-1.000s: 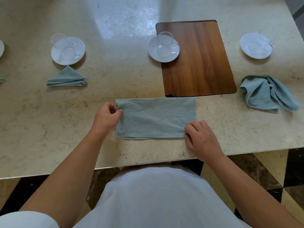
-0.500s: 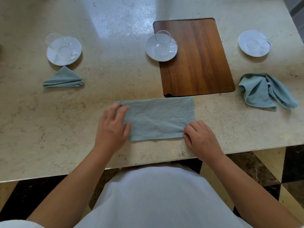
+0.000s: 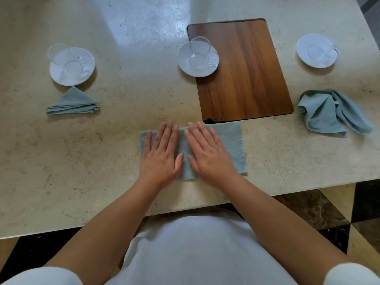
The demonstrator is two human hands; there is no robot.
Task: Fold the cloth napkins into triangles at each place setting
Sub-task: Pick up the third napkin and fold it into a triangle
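Hands [image 3: 161, 155] [image 3: 208, 156] now flat on rectangular napkin [image 3: 231, 144]

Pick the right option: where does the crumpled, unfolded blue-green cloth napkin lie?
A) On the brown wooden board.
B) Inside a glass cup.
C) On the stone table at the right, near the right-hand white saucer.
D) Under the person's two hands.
C: the crumpled blue-green cloth napkin lies on the pale stone table, right of the brown wooden board and nearer the person than the right-hand white saucer.
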